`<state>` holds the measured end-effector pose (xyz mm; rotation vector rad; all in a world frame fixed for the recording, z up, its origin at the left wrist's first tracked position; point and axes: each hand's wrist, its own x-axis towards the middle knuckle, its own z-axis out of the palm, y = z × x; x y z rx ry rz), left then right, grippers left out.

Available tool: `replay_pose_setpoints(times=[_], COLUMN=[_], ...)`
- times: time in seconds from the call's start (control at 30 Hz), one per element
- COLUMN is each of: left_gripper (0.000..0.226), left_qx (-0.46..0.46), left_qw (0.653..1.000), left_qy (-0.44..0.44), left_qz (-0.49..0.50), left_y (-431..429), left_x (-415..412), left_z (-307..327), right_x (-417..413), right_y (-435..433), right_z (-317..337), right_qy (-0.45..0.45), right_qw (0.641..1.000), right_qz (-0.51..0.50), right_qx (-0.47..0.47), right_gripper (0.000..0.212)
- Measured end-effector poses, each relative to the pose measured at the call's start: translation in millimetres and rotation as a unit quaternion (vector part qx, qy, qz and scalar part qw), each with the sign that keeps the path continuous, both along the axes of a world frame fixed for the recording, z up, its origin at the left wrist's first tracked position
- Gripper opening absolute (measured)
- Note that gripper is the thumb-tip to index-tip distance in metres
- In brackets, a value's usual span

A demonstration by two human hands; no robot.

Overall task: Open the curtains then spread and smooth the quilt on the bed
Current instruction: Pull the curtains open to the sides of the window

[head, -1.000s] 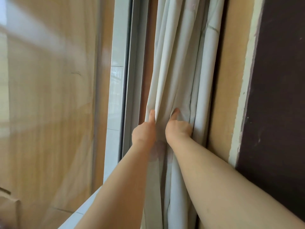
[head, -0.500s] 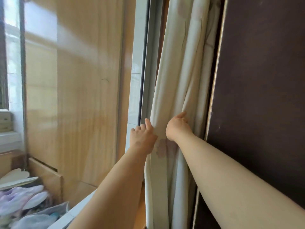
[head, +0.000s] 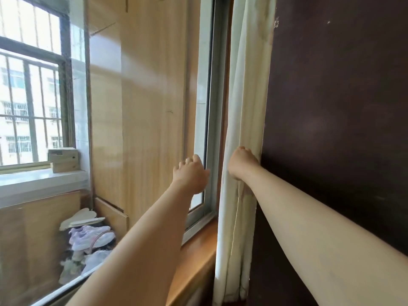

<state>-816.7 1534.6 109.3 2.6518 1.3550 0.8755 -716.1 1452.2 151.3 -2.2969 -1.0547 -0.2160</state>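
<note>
The cream curtain hangs bunched into a narrow column at the window's right edge, against a dark brown panel. My right hand grips the bunched fabric at mid height and holds it to the panel's edge; its fingertips are buried in the folds. My left hand is off the curtain, in front of the metal window frame, with fingers loosely curled and holding nothing. Neither the bed nor the quilt is in view.
A wooden sill runs below the window. Through the glass I see a balcony with pale shoes on a heap, small boxes on a ledge, and a barred outer window.
The curtain has been pushed further right and now forms a tighter bunch. My left hand has let go of it and moved left; my view has turned left, showing more of the balcony.
</note>
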Motion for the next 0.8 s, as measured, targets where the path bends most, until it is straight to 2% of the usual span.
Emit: replay_pose_setpoints(times=[0.13, 0.27, 0.63, 0.8], left_gripper=[0.056, 0.054, 0.044, 0.040], left_qx=[-0.049, -0.053, -0.021, -0.023], left_qw=[0.994, 0.983, 0.978, 0.965], left_qy=[-0.101, -0.172, -0.209, -0.259], left_qz=[-0.011, -0.021, 0.020, 0.037], left_y=[-29.6, -68.5, -156.1, -181.2], left_x=[-30.7, -69.4, -168.8, -210.1], left_z=[3.1, 2.1, -2.8, 2.3], right_x=[-16.0, -36.6, -100.9, -134.7], right_y=[-28.0, -57.9, -112.6, -130.4], right_z=[-1.9, -9.7, -25.3, -22.2], right_qy=[0.010, 0.003, -0.016, -0.040], right_qw=[0.999, 0.997, 0.982, 0.974], right_qz=[0.034, 0.075, 0.185, 0.216], right_qx=[-0.004, -0.002, 0.032, 0.056], right_gripper=[0.064, 0.058, 0.048, 0.050])
